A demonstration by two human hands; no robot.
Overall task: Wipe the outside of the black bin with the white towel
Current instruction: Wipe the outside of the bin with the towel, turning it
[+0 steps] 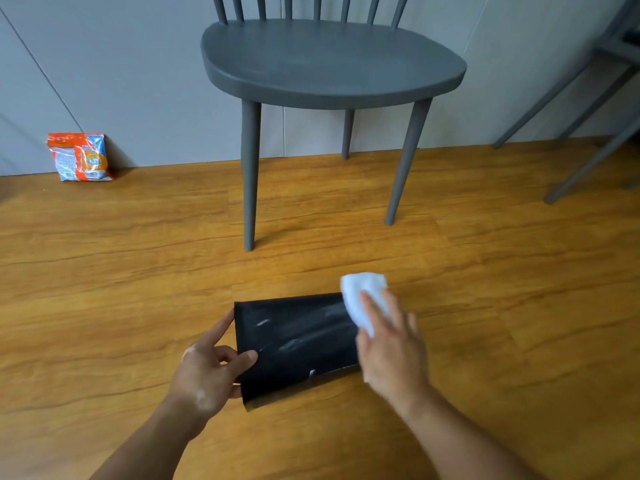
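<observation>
Black bin [298, 344] lies on its side on the wooden floor [104, 271]. Left hand [207, 368] grips its rim. Right hand [391, 348] presses the white towel [363, 299] against its side.

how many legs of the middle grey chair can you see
3. On the chair: the left front leg, the right front leg, and one back leg by the wall. A fourth may be hidden behind them.

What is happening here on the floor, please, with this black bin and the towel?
A person is wiping the black bin, which lies on its side on the wooden floor. The left hand grips one end of the bin, and the right hand presses the white towel with straight fingers against the other end. Pale smears show on the bin's upper side. A grey chair stands behind it.
</observation>
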